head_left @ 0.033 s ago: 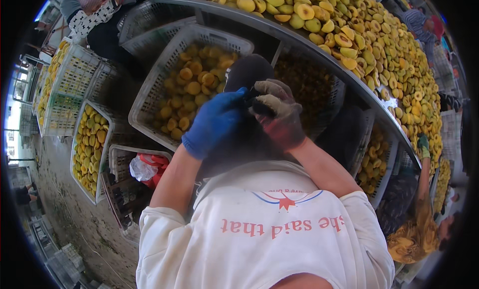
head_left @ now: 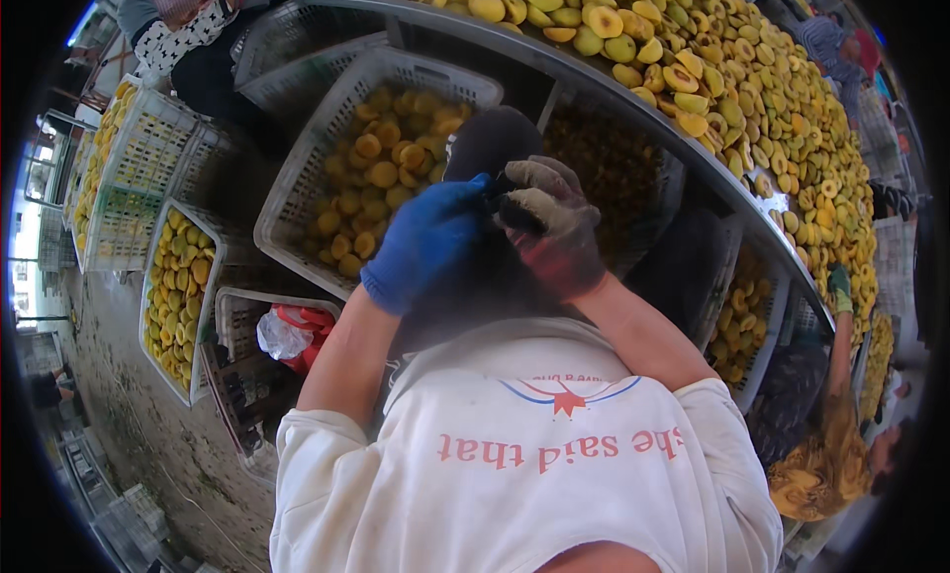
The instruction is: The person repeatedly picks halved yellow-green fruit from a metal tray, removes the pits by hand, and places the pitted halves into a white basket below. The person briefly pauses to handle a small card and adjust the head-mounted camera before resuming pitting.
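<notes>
My left hand [head_left: 426, 244], in a blue knitted glove, and my right hand [head_left: 554, 227], in a tan and dark red glove, come together in front of my body. Both have their fingers curled in. Between the fingertips sits a small black thing [head_left: 499, 193] whose kind I cannot make out; both hands seem to grip it. Behind them is my dark-clad knee [head_left: 495, 138]. Beyond my left hand stands a pale plastic crate [head_left: 287, 192] holding halved yellow fruit [head_left: 381, 167].
A metal-edged table [head_left: 554, 63] heaped with halved fruit [head_left: 712, 88] curves from the top to the right. More crates of fruit [head_left: 178, 296] stand at the left. A crate [head_left: 223, 306] holds a red and clear plastic bag [head_left: 297, 333]. A co-worker's gloved hand [head_left: 839, 288] touches the heap.
</notes>
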